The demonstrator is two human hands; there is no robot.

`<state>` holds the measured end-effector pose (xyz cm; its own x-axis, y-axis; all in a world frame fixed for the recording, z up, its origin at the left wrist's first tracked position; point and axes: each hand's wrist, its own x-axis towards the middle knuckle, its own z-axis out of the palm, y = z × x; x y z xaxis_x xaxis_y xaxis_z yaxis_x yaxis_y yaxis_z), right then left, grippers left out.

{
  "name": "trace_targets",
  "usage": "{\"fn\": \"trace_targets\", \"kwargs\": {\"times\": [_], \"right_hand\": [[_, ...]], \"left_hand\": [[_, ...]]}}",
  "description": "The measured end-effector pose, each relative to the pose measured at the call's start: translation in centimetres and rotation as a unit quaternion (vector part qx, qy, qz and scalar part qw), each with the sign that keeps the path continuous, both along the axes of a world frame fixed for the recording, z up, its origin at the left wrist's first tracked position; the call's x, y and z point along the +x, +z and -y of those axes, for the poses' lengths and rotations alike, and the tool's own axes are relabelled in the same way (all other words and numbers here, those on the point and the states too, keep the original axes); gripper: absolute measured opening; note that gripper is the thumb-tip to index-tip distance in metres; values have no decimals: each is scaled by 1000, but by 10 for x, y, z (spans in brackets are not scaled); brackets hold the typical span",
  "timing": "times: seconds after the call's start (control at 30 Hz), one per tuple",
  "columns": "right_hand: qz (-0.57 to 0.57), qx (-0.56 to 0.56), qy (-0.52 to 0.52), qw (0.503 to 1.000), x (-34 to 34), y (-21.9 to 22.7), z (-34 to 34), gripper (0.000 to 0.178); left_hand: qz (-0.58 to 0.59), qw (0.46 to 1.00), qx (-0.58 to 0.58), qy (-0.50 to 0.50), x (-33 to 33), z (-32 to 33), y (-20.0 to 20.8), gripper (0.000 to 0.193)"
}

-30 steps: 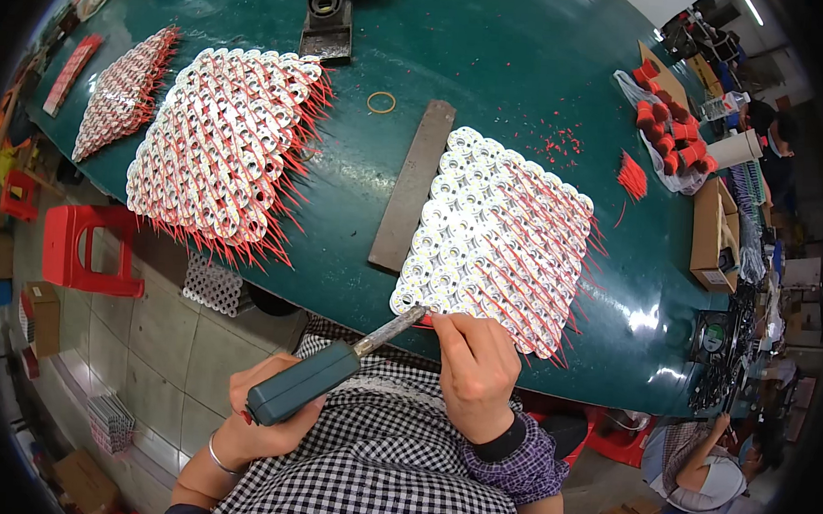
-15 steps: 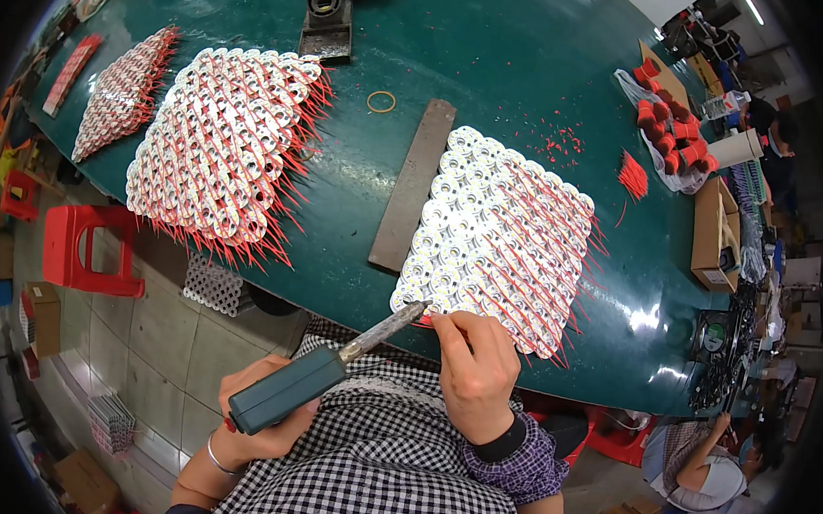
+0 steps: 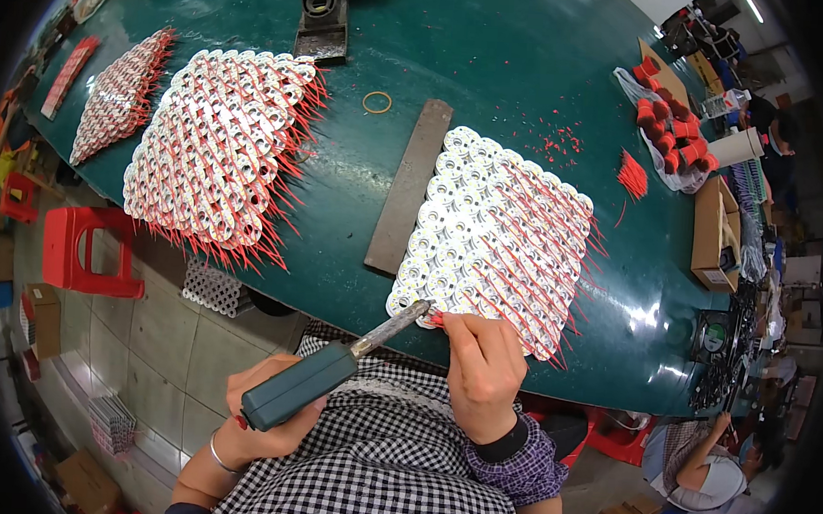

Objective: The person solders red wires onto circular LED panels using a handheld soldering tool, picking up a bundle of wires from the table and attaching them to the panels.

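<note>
On the table [image 3: 496, 66], a flat white sheet [image 3: 453, 213] of circles is crossed by thin red wires [image 3: 535, 249]. Its near edge is partly hidden by the right hand [image 3: 485, 377] and a green iron [image 3: 299, 387], wrapped in the left hand's [image 3: 277, 431] tight grip. A red bit [image 3: 436, 319] is pinched between the right fingertips. A brown bar [image 3: 409, 190] is set beside the sheet.
</note>
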<state>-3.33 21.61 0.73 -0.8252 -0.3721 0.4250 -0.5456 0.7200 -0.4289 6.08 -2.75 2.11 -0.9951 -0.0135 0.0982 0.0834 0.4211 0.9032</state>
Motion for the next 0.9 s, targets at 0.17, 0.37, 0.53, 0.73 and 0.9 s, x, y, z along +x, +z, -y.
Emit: {"fn": "trace_targets", "kwargs": {"times": [0.17,0.37,0.53,0.73,0.9], "right_hand": [[-1,5,0,1000,1,-6,-4,32],[-2,8,7,1000,0,-7,-4,36],[2,14,6,1000,1,-6,-4,35],[3,12,-9,1000,1,-3,-1,29],[6,27,-4,1000,0,-2,-1,33]], "left_hand": [[-12,1000,-4,-8,-5,-3,-1,26],[9,1000,5,-6,-4,-4,-3,25],[21,1000,7,-12,-7,-4,0,22],[43,999,12,-9,-7,-3,1,21],[-27,1000,4,8,-4,0,2,23]]}}
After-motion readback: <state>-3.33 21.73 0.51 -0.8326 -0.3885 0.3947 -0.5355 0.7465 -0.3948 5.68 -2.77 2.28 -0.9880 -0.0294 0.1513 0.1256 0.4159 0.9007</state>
